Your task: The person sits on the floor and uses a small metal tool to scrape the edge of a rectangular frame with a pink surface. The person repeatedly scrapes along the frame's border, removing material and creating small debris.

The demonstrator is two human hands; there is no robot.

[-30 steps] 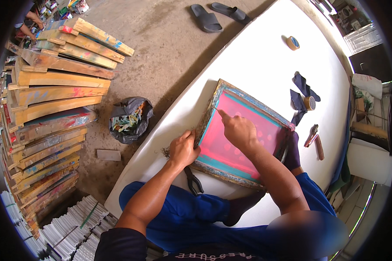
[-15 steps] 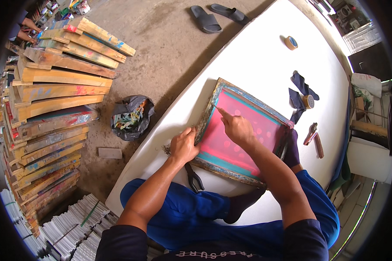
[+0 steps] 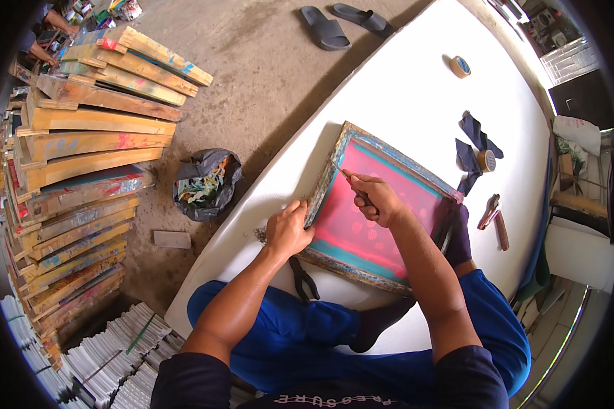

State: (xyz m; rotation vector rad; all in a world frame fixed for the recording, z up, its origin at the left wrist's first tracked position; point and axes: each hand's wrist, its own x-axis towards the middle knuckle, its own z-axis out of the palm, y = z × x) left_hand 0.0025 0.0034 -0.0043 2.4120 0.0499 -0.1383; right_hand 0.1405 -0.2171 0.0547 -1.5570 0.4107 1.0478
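A silk-screen frame lies tilted in front of me, its weathered wood paint-stained. Pink mesh with pale round motifs and teal borders fills it. My left hand is closed on the frame's left side. Over the upper left of the mesh, my right hand is closed round a slim pointed tool with a dark handle; its exact kind is too small to tell. The tool's tip is close to the left inner edge of the frame. Dark pliers lie below my left hand, partly hidden.
The frame rests on a large white padded surface. Tape rolls, dark cloth strips and a reddish-handled tool lie on it. To the left are stacked wooden frames and a black bag of scraps. Another person's hands show far left.
My right hand has shifted slightly right and turned, from an extended index finger to a fist-like grip round the tool. My left hand stays on the frame.
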